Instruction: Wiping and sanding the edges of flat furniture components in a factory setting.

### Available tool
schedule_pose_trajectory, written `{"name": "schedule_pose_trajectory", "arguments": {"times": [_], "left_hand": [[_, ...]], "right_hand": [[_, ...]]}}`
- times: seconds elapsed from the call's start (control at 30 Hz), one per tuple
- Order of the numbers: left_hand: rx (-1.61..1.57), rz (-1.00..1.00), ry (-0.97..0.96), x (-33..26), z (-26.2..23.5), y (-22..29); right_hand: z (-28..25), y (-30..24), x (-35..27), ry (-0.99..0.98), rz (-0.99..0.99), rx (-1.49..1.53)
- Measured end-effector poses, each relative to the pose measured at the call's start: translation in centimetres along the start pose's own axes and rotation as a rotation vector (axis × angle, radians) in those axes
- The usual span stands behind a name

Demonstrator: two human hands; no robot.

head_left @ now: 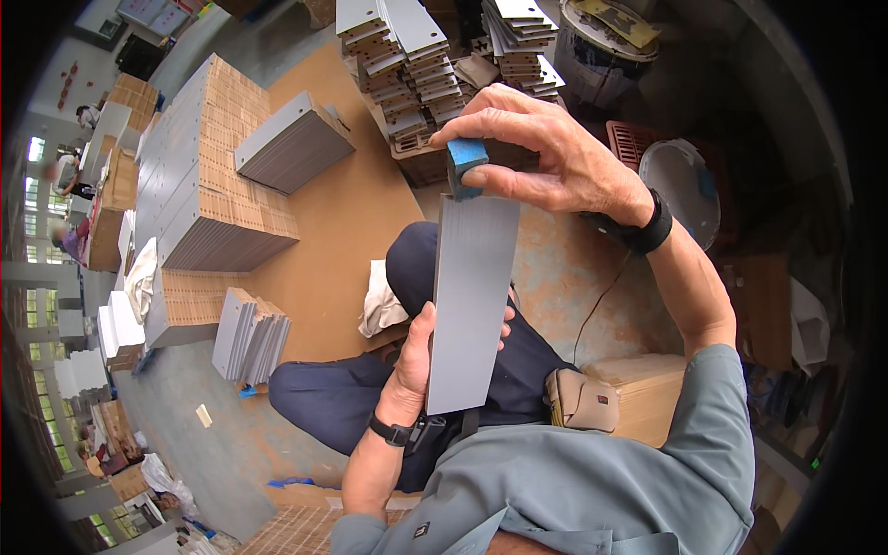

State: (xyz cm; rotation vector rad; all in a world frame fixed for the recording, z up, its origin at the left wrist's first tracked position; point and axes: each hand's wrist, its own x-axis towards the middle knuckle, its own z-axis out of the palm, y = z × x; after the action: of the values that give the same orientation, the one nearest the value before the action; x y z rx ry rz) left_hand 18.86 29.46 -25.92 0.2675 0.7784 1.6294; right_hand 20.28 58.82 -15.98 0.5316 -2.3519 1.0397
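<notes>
A long grey-faced board [474, 305] stands tilted upright above my lap, its broad side toward me. My left hand [413, 361] is wrapped round its lower half, thumb along the left edge and fingertips showing at the right edge. At the board's top end my right hand [564, 157] pinches a small blue block [467, 153], dark on one side, between thumb and fingers. It looks like a sanding block. The block sits at the board's top left corner; whether it presses on the edge I cannot tell.
Tall stacks of grey boards [227, 166] stand on brown cardboard [324, 222] to the left. More stacked boards [407, 55] rise at the far side. A bucket [606, 55], a white tub [680, 190] and a carton [647, 388] are on the right. People work at the far left.
</notes>
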Motion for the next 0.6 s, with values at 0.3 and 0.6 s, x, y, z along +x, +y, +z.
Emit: {"name": "schedule_pose_trajectory", "arguments": {"times": [0.3, 0.6], "left_hand": [[-0.009, 0.003, -0.007, 0.1, 0.1, 0.1], [0.003, 0.020, 0.088, 0.1, 0.3, -0.3]], "right_hand": [[-1.3, 0.3, -0.2, 0.052, 0.024, -0.029], [0.2, 0.2, 0.2, -0.005, -0.013, 0.025]]}}
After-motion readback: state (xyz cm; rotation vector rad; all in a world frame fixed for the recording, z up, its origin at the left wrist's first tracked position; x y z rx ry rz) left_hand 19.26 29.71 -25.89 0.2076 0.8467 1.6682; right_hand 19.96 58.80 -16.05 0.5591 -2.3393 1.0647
